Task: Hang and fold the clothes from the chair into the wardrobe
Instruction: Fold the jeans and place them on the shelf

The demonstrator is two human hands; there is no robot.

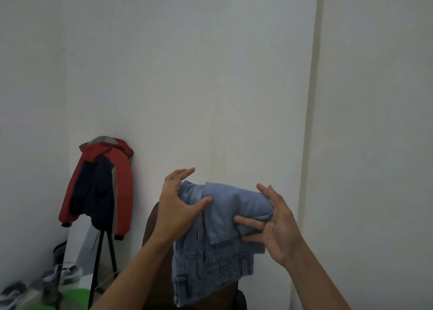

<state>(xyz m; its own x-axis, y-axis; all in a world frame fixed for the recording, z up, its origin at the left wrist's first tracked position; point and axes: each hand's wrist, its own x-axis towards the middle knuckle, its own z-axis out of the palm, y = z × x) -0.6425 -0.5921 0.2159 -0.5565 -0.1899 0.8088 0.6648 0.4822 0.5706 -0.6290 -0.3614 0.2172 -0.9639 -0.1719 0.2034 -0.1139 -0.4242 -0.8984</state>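
A pair of light blue jeans (215, 246), folded into a thick bundle, is held up in front of me at chest height. My left hand (177, 206) grips its upper left edge, thumb pressed on the front of the denim. My right hand (275, 225) holds the right side, fingers spread across the fold. The waistband and belt loops hang down at the bottom. Behind and below the jeans shows the dark brown back of the chair (154, 234). The wardrobe is not in view.
A red and navy hooded jacket (100, 185) hangs over a black stand (103, 262) at the left, by the white wall. Several shoes (14, 293) and a green object (72, 298) lie at the lower left. A wall corner (309, 122) runs down the right.
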